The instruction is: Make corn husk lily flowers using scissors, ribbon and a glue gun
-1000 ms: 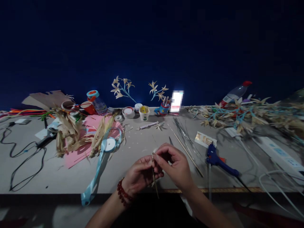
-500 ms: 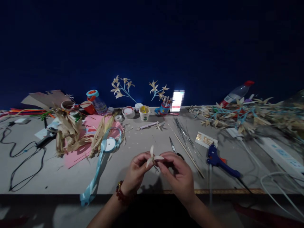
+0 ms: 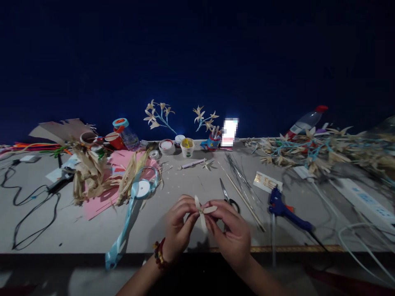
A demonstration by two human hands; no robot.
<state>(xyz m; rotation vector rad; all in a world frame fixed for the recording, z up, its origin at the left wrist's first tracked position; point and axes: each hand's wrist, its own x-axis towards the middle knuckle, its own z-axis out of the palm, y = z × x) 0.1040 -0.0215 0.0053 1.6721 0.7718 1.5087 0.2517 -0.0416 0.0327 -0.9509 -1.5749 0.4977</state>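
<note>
A small pale flower with narrow petals (image 3: 203, 220) is held between both hands, over the front part of the grey table. My left hand (image 3: 181, 220), with a beaded bracelet on its wrist, pinches the flower from the left. From the right, my right hand (image 3: 230, 228) closes its fingertips on it by the sideways petal. The flower's centre is partly covered by fingertips. Just beyond my right hand lie scissors (image 3: 226, 192) with black handles.
Blue ribbon on a white spool (image 3: 142, 188) and dried husks (image 3: 92, 176) lie left on pink paper (image 3: 92, 205). Wires (image 3: 242, 176), a stick (image 3: 243, 200) and a blue glue gun (image 3: 286, 211) are right. Finished flower branches (image 3: 308, 148) fill the back right; a power strip (image 3: 364, 201) is far right.
The flower has turned in my fingers, so one petal now points down toward me. My left hand has shifted slightly right, and more of the scissors' handles shows.
</note>
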